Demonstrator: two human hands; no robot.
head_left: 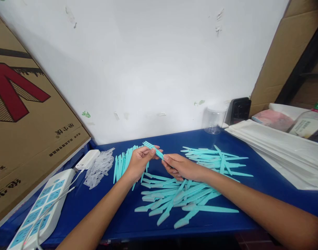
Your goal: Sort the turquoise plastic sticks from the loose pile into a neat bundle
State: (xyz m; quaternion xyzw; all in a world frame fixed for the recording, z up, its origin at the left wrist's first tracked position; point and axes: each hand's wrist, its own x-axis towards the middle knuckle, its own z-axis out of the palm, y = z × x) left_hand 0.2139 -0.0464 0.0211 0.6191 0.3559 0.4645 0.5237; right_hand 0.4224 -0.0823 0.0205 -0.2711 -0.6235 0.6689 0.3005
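Observation:
Both hands meet over the middle of the table around a small bundle of turquoise eyebrow razors (pixel 156 150). My left hand (pixel 141 159) pinches the bundle between thumb and fingers near its upper left end. At the lower right end, my right hand (pixel 179 166) is closed round it, hiding that end. Beneath and in front of the hands lies a loose pile of eyebrow razors (pixel 171 198). A second pile (pixel 213 158) spreads behind my right forearm. Behind my left hand, more razors (pixel 122 161) lie side by side, partly covered by the hand.
Small clear plastic caps (pixel 100 168) are heaped at the left, by a white adapter (pixel 88 159) and a power strip (pixel 44 208) with cables. A cardboard box (pixel 31 121) leans at the left. A clear jar (pixel 214 119) stands by the wall; white plastic bags (pixel 273 152) lie at the right.

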